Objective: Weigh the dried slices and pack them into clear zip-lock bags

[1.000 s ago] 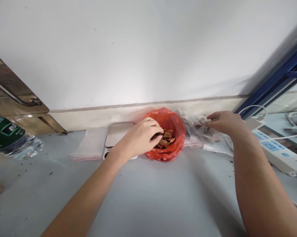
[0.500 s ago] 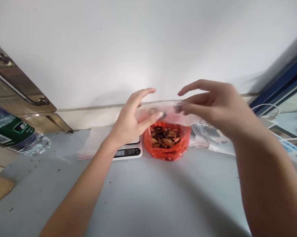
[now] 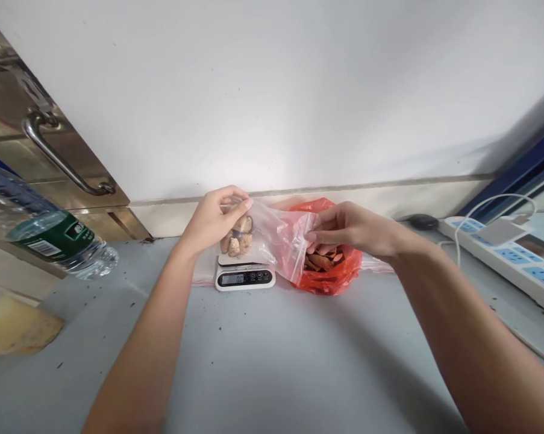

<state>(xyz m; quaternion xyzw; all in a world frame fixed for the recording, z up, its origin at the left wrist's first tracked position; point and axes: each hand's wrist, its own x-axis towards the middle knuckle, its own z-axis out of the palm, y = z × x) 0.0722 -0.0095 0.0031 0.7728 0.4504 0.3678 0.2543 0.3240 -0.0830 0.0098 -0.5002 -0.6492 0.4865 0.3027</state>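
Note:
A small clear plastic bag (image 3: 278, 238) hangs between both hands above the table. My left hand (image 3: 212, 218) pinches its left corner, where several brown dried pieces (image 3: 238, 236) sit inside. My right hand (image 3: 348, 228) pinches the bag's right edge with fingers closed. Under the bag's left end stands a small white digital scale (image 3: 244, 276). Behind the bag sits an open red plastic bag (image 3: 332, 268) filled with brown dried pieces.
A water bottle (image 3: 46, 232) with a green label lies at the left. A white power strip (image 3: 502, 256) with a plugged cable runs along the right. More clear bags (image 3: 375, 262) lie behind the red bag. A metal door handle (image 3: 59, 160) is upper left.
Both hands have lowered the clear bag toward the scale and closed on its ends; brown pieces now show inside it. One second ago the left hand was reaching into the red bag.

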